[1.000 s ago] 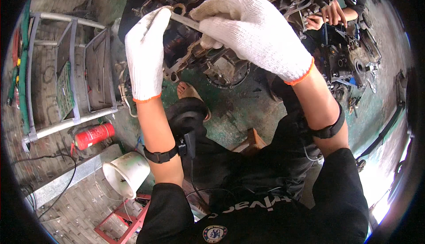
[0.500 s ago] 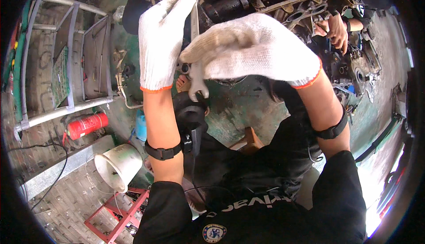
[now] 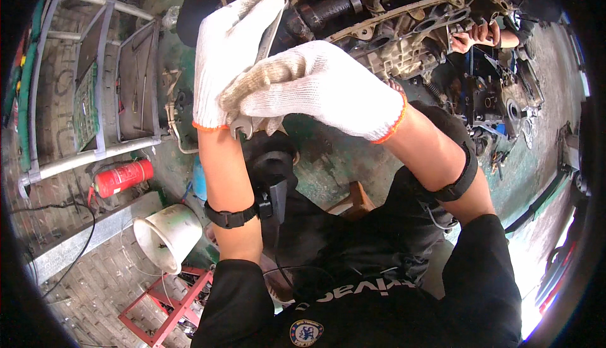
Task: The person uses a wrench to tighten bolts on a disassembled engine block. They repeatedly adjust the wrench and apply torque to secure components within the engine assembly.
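Against the dark, oily engine head with camshafts (image 3: 353, 7), my left hand (image 3: 230, 54) in a white knit glove grips the upper end of a steel wrench (image 3: 241, 130). My right hand (image 3: 297, 86), gloved the same way with a soiled palm, is closed round the lower part of it. The wrench slants from upper right to lower left, mostly covered by my fingers; its open jaw shows below my right hand. Whether its upper end touches the engine cannot be made out.
A co-worker's bare hand (image 3: 480, 37) is on the engine's right side, above more engine parts (image 3: 511, 95). At left are a metal frame rack (image 3: 89, 168), red extinguisher (image 3: 123, 177), white bucket (image 3: 164, 234) and red stand (image 3: 161, 310). A wooden stool (image 3: 352, 199) shows between my legs.
The wrench has swung from lying across to a steep slant. My right hand has moved left and down, close against my left, which rose to the engine. More camshaft has come into view.
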Tool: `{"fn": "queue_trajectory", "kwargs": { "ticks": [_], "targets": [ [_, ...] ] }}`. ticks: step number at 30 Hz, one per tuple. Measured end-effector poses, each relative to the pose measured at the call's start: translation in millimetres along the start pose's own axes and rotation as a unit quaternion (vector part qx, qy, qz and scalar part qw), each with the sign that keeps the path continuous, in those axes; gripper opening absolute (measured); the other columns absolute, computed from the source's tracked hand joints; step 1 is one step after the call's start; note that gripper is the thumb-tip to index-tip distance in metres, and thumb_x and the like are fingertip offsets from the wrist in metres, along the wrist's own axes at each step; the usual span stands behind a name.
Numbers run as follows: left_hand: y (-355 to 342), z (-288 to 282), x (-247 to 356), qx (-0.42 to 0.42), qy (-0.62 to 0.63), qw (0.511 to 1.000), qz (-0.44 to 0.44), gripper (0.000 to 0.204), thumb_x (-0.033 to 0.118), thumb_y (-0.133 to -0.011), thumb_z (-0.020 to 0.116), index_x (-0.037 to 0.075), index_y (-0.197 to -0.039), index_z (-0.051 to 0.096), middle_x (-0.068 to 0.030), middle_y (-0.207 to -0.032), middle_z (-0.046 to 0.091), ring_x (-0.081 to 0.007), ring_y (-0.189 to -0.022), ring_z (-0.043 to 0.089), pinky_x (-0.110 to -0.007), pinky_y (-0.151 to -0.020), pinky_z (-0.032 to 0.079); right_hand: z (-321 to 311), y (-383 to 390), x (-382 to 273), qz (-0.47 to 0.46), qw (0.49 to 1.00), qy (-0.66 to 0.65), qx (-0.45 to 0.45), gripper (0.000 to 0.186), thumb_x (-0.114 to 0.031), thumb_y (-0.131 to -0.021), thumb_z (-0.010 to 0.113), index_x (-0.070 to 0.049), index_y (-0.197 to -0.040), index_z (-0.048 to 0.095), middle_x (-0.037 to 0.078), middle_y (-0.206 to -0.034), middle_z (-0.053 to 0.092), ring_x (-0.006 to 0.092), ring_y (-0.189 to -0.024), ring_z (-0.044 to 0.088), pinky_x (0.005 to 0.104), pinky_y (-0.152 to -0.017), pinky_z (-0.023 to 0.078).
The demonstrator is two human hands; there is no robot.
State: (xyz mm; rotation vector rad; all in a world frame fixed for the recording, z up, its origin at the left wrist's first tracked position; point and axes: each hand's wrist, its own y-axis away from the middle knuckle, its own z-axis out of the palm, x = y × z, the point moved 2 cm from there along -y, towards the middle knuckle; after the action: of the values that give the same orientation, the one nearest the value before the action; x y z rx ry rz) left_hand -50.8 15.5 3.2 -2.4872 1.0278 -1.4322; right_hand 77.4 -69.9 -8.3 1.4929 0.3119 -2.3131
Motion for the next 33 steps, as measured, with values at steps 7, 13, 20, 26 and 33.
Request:
{"fn": "queue_trajectory", "kwargs": {
  "ticks": [7,13,20,26,33],
  "targets": [
    [2.2,6.9,6.6,0.031,0.036,0.995,-0.086,0.032,0.025,-0.094,0.067,-0.006,-0.104,0.071,-0.006,-0.084,0.069,-0.0111,-0.076,0.059,-0.028,-0.07,0.049,5.4,5.9,-6.7,-0.054,0.98,0.176,-0.07,0.019,-0.011,-0.093,0.072,0.0,-0.108,0.074,0.007,-0.094,0.076,0.0111,-0.082,0.07,0.0272,-0.076,0.056],
    [0.2,10.1,6.1,0.067,0.067,0.99,-0.103,0.038,0.031,-0.097,0.068,-0.006,-0.104,0.071,0.0023,-0.082,0.065,-0.0061,-0.076,0.051,-0.026,-0.069,0.044,4.0,15.0,-20.7,-0.108,0.94,0.323,-0.036,0.017,-0.017,-0.09,0.073,-0.001,-0.096,0.072,0.008,-0.083,0.072,0.0135,-0.076,0.068,0.0293,-0.07,0.054],
    [1.7,12.8,1.1,0.069,0.046,0.985,-0.149,0.045,0.033,-0.103,0.056,-0.004,-0.127,0.066,-0.0145,-0.109,0.071,-0.017,-0.096,0.066,-0.03,-0.09,0.05,-18.3,22.5,-38.7,-0.05,0.958,0.278,0.043,0.017,-0.016,-0.091,0.072,0.0,-0.097,0.071,0.008,-0.089,0.073,0.0137,-0.083,0.069,0.0284,-0.077,0.054],
    [-0.5,12.9,-3.1,0.079,0.002,0.993,-0.085,0.034,0.024,-0.102,0.054,-0.006,-0.106,0.071,-0.0191,-0.086,0.071,-0.0244,-0.076,0.065,-0.035,-0.073,0.048,-28.4,26.5,-41.9,-0.069,0.942,0.329,-0.019,0.017,0.0,-0.084,0.058,0.001,-0.096,0.07,0.008,-0.09,0.074,0.0162,-0.085,0.07,0.0308,-0.078,0.055],
    [2.5,18.3,-6.9,0.107,0.013,0.99,-0.087,0.036,0.024,-0.104,0.05,-0.005,-0.106,0.071,-0.0163,-0.086,0.071,-0.0226,-0.076,0.063,-0.035,-0.074,0.048,-33.8,28.8,-38.1,-0.062,0.957,0.281,-0.025,0.023,-0.002,-0.082,0.055,0.003,-0.097,0.072,0.01,-0.09,0.075,0.0167,-0.082,0.07,0.0306,-0.077,0.057]
  ]
}}
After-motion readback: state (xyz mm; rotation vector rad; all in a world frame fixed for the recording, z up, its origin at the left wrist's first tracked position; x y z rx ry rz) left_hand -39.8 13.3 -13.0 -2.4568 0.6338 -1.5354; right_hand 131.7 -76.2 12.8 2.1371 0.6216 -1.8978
